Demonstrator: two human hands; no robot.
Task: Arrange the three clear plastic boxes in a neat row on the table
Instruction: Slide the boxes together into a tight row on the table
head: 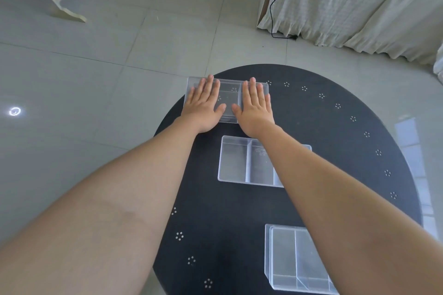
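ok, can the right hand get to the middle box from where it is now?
Probably yes. The right hand lies flat on the far box, and its forearm already passes over the middle box. Nothing lies between them; pulling back should reach it.

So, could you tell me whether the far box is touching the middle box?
Apart. The head view shows bare black table between the far box and the middle box.

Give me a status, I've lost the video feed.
Left hand and right hand flat on far box. Middle box and near box untouched. Nothing blocking.
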